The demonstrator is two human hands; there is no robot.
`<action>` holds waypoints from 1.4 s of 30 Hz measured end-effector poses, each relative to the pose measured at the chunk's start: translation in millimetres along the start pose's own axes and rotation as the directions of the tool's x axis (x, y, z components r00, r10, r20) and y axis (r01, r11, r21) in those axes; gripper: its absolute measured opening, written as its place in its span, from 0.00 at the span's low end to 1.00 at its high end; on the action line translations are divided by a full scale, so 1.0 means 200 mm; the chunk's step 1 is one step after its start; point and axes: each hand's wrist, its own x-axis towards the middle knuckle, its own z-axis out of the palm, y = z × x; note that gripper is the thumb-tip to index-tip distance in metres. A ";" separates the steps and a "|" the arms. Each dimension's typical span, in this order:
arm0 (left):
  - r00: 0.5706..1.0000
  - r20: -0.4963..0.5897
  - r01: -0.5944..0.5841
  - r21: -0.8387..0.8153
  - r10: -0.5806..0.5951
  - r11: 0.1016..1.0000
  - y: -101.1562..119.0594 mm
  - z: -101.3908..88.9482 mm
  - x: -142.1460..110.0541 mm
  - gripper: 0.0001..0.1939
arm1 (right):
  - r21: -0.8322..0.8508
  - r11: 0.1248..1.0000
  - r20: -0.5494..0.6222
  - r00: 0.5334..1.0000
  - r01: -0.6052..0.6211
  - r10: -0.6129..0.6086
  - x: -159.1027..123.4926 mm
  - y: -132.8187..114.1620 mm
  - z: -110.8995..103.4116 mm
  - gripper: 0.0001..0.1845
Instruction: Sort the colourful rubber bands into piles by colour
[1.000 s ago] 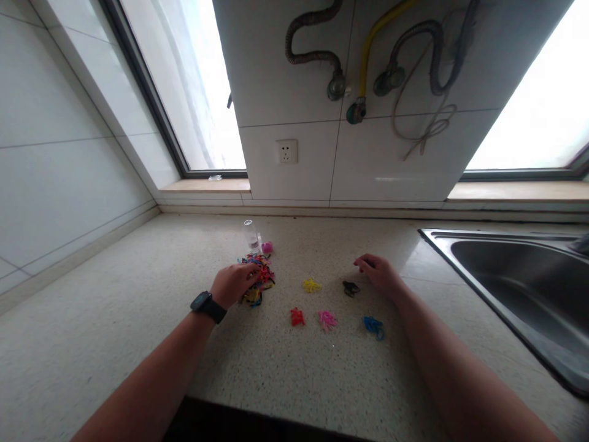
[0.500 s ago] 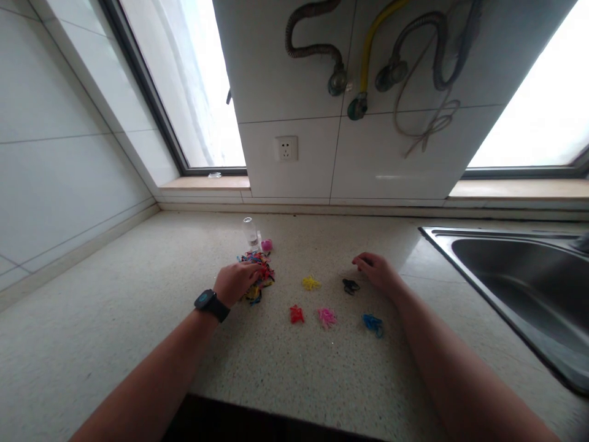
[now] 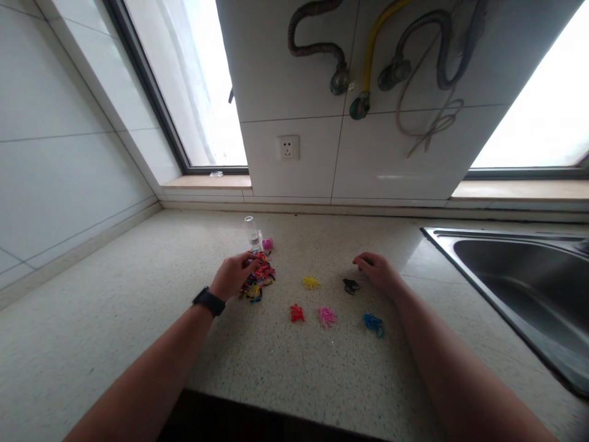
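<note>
My left hand (image 3: 234,273), with a dark watch (image 3: 209,301) on its wrist, is over the left edge of a mixed pile of small colourful rubber bands (image 3: 263,270). Its fingers are bent and drawn together; whatever they pinch is too small to tell. My right hand (image 3: 375,269) rests on the counter with curled fingers, just behind the black rubber bands (image 3: 351,285); its grip is hidden. Between the hands and nearer me lie small heaps of yellow bands (image 3: 311,282), red bands (image 3: 297,312), pink bands (image 3: 327,317) and blue bands (image 3: 373,325).
A clear plastic bottle (image 3: 251,232) and a pink cap-like piece (image 3: 267,244) stand behind the mixed pile. A steel sink (image 3: 437,245) is set into the speckled counter (image 3: 267,368) on the right. Hoses (image 3: 368,55) and a socket (image 3: 289,147) are on the tiled wall.
My left hand has shifted slightly left and back over the mixed pile, showing more of the bands. My right hand and the sorted heaps stay in place.
</note>
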 end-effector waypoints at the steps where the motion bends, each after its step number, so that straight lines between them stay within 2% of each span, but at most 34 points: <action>1: 1.000 -0.006 0.007 -0.037 -0.007 0.999 0.00 0.00 0.01 0.19 | 0.000 1.000 -0.004 1.000 0.004 -0.004 0.00 0.00 0.00 0.20; 6: 0.999 -0.019 0.027 -0.178 -0.031 0.984 -0.03 0.00 0.03 0.22 | -0.017 1.000 -0.002 1.000 0.012 -0.012 0.00 0.00 0.00 0.20; 14: 0.997 -0.028 0.054 -0.294 -0.065 0.954 -0.05 -0.01 0.03 0.21 | -0.024 1.000 0.002 1.000 0.013 -0.013 0.01 0.01 0.00 0.21; 20: 0.998 0.018 0.062 -0.397 -0.060 0.916 0.06 -0.03 0.01 0.19 | -0.031 1.000 -0.011 1.000 -0.001 0.000 0.00 -0.01 0.00 0.20; 25: 0.990 0.139 0.053 -0.530 0.025 0.846 0.19 -0.01 -0.03 0.15 | -0.039 0.999 -0.003 1.000 0.000 0.000 0.00 0.01 0.00 0.20; 29: 0.961 0.244 0.039 -0.588 0.132 0.808 0.28 0.01 -0.09 0.13 | -0.043 0.999 0.002 1.000 0.010 -0.010 0.01 0.03 0.00 0.19; 32: 0.926 0.316 -0.005 -0.541 0.209 0.841 0.33 0.02 -0.13 0.11 | -0.038 0.999 0.004 1.000 0.011 -0.010 0.01 0.03 0.01 0.19; 34: 0.890 0.355 -0.077 -0.504 0.287 0.861 0.35 0.02 -0.15 0.08 | -0.037 0.999 0.007 1.000 0.012 -0.011 0.01 0.03 0.01 0.19; 38: 0.827 0.389 -0.189 -0.488 0.406 0.852 0.37 0.03 -0.17 0.05 | -0.049 0.999 0.010 1.000 0.001 0.000 0.01 0.02 0.01 0.19; 42: 0.797 0.418 -0.216 -0.475 0.435 0.853 0.35 0.04 -0.16 0.06 | -0.054 0.998 0.008 1.000 0.011 -0.010 0.01 0.01 0.00 0.19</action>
